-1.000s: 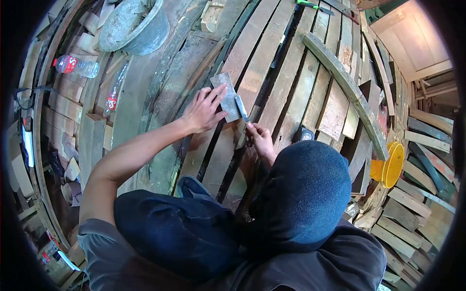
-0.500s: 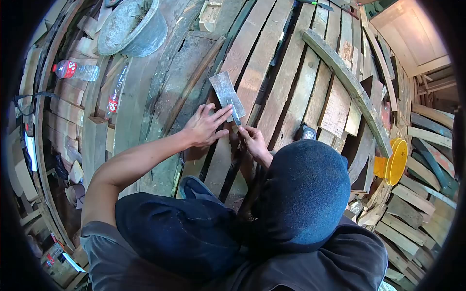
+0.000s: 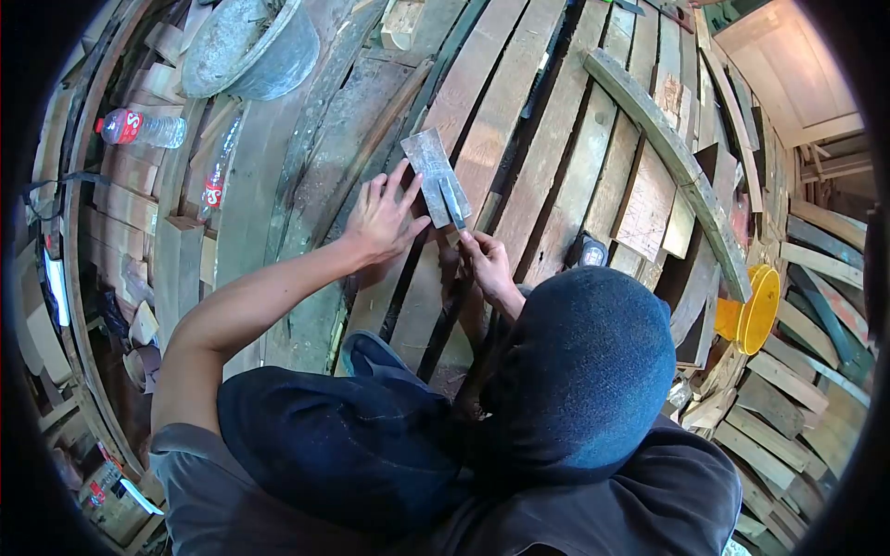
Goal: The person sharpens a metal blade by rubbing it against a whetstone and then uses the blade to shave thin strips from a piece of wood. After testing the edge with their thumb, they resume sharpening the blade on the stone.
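A plastering trowel with a flat rectangular metal blade (image 3: 426, 156) lies over the wooden slats in front of me. My right hand (image 3: 490, 267) is closed around the rear end of its narrow handle. Beside the blade's left edge is my left hand (image 3: 378, 221), its fingers spread and fingertips close to the metal. The slats (image 3: 477, 139) run away from me with dark gaps between them. My bent knees (image 3: 584, 371) in dark blue trousers cover the lower middle of the view.
A grey bucket (image 3: 278, 69) stands at upper left, near two plastic bottles, one of them a red-labelled bottle (image 3: 139, 128). A long curved timber (image 3: 672, 157) lies to the right. Beyond it are a yellow bucket (image 3: 760, 310) and stacked wood offcuts (image 3: 774, 403).
My left hand has drawn back leftward off the trowel's handle area, fingers spreading beside the blade. My right hand keeps hold of the handle, and the blade has shifted only slightly.
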`<action>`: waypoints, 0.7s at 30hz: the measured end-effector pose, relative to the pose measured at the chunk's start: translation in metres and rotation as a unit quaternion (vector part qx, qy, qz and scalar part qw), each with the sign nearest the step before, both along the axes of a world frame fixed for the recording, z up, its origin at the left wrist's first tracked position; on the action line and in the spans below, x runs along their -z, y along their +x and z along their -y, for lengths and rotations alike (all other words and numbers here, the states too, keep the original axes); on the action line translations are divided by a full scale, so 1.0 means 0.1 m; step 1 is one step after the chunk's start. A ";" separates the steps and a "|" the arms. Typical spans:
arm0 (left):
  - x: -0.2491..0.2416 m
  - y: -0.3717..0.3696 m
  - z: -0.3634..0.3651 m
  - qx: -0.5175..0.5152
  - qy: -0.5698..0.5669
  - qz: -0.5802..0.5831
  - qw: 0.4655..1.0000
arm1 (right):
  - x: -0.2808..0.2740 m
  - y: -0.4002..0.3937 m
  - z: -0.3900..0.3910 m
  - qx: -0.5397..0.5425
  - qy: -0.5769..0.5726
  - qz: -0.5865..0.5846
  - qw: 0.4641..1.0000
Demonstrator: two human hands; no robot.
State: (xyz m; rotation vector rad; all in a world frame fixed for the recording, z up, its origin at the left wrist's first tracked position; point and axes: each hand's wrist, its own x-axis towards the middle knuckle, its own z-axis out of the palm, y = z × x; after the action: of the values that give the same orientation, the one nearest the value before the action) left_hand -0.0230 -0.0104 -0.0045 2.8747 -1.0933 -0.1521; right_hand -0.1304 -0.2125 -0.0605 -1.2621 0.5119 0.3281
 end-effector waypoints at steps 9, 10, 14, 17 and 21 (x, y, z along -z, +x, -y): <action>0.01 0.05 0.00 -0.004 -0.039 -0.023 0.999 | -0.04 0.01 0.00 0.003 -0.033 0.018 0.999; 0.01 0.09 0.00 -0.012 -0.034 -0.016 0.999 | -0.03 0.01 0.00 0.003 -0.033 0.019 0.999; 0.04 0.25 0.04 -0.035 -0.049 -0.005 0.998 | 0.07 0.00 0.03 0.015 -0.052 0.040 0.998; 0.05 0.31 0.09 0.037 -0.052 -0.015 0.998 | 0.04 0.02 0.08 0.024 -0.054 0.043 0.997; 0.02 0.28 0.21 0.084 -0.059 -0.012 0.995 | -0.18 0.05 0.10 0.069 -0.035 0.044 0.996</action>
State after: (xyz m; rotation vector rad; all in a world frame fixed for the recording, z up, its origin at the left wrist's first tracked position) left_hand 0.0047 -0.0317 -0.0063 2.6698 -1.2936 -0.1246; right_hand -0.1249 -0.2220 -0.0428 -1.2953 0.5364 0.1382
